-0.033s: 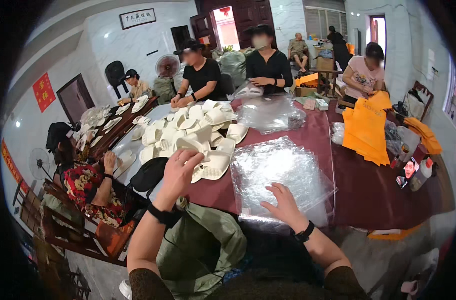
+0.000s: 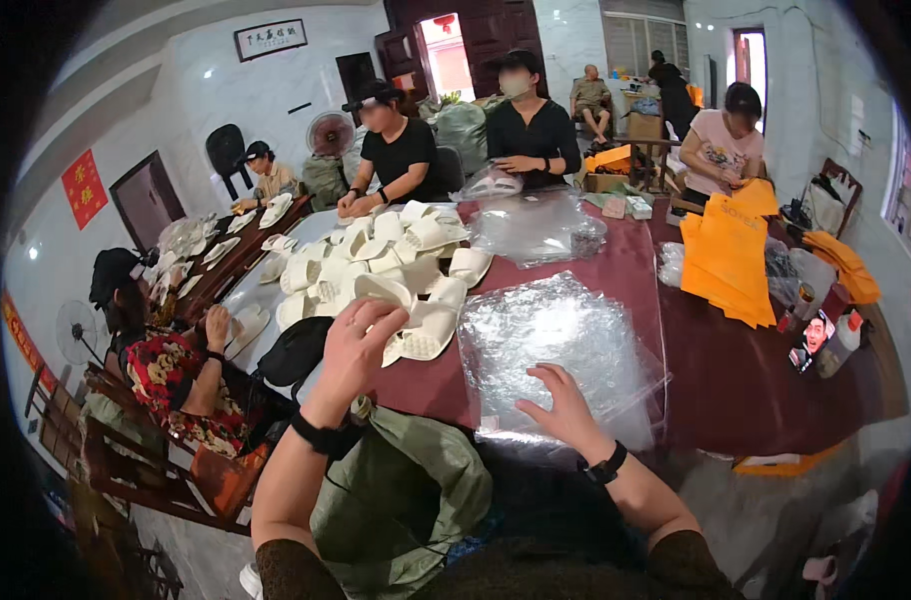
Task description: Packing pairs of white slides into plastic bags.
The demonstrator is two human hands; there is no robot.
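Observation:
My left hand is raised at the near edge of a heap of cream slippers. Its fingers are loosely bent and apart, and I see nothing in them. One slipper of the heap shows just behind those fingertips. To the right, my right hand hovers over a stack of clear plastic bags. Thumb and fingers there are spread, with nothing between them. A green woven sack lies at the table's near edge, below and between my forearms.
A dark red cloth covers the table. Orange bags and a lit phone lie at right, more clear bags farther back. A black bag sits left of my left hand. Several people work around the tables.

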